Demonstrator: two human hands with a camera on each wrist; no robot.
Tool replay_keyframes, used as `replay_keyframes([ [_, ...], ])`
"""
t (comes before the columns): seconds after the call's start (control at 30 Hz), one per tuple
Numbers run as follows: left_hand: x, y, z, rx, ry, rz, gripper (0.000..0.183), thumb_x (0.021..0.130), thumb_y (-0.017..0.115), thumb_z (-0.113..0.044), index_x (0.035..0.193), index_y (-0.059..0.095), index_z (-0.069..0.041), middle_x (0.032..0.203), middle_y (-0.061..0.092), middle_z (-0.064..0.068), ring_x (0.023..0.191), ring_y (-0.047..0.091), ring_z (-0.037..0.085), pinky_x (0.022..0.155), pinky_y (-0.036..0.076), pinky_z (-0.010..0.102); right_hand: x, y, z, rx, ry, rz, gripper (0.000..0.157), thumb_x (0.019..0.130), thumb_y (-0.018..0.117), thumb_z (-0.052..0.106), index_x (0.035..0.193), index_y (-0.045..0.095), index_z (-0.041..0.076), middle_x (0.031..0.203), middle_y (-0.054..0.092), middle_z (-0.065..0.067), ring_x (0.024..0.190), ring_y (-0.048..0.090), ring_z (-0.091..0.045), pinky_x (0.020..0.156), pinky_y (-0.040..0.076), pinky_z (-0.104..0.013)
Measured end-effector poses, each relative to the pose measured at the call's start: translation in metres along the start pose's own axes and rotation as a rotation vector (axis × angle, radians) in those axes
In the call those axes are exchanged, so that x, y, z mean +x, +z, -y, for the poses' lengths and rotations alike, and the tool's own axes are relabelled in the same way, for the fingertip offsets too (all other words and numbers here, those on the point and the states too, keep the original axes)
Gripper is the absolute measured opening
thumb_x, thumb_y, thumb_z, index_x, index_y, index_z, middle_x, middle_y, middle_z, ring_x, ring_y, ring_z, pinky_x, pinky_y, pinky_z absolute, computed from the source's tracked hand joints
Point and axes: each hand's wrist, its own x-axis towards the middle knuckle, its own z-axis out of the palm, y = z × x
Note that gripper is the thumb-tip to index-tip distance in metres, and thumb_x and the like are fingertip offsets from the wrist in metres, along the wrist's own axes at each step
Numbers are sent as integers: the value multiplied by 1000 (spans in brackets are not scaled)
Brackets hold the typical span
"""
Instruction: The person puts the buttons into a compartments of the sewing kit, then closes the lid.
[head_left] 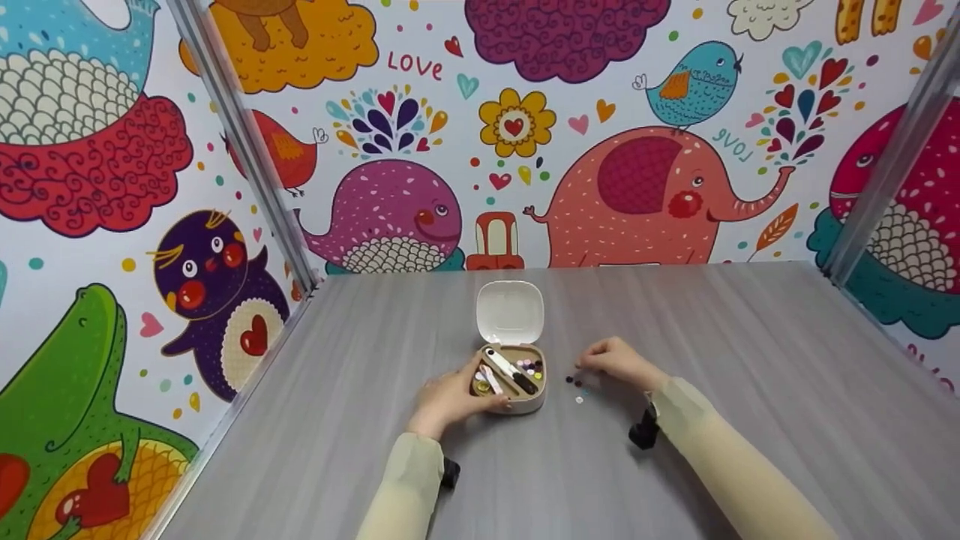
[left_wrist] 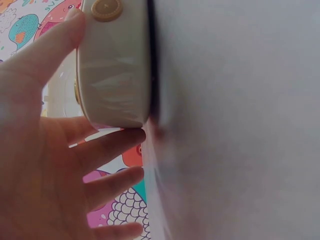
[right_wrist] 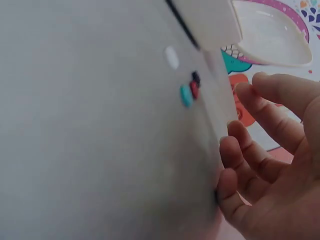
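Observation:
My left hand [head_left: 452,399] grips the left side of a small white box [head_left: 527,406], thumb at the front and fingers along its side. Its lid [head_left: 510,311] stands raised. Inside lie a white tool with a black end [head_left: 523,382], a pale slim item [head_left: 491,380] and several small buttons [head_left: 529,367] in the right compartment. To the right of the box, my right hand [head_left: 619,362] hovers low with loosely bent fingers; nothing shows between them. Just by it lie a black button [head_left: 569,379], a dark red button [right_wrist: 194,90], a teal button [right_wrist: 186,95] and a white button [head_left: 579,400].
Grey wood-grain table [head_left: 337,450] lies under everything. A patterned wall [head_left: 510,187] stands behind it, with another on the left and metal posts [head_left: 255,150] at the corners. Each wrist carries a black camera [head_left: 643,429].

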Motion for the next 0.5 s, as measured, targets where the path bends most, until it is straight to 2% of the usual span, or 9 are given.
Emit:
replay_keyframes([
  [0.3,-1,2,2,3,13,4,97,76,67,-67,151,35,-15,129,59,19,113,57,38,94,41,55,-14,-3,-15,24,37,31,17,84,70,9,89,74,-6,77,68,-3,67,52,-8,60,43,-21],
  [0.5,1,1,1,0,3,11,97,76,67,-67,152,35,-16,131,58,19,114,56,38,94,41,54,-20,-8,-12,41,32,135,18,82,71,2,97,74,-6,97,72,-16,78,59,-9,67,47,-22],
])
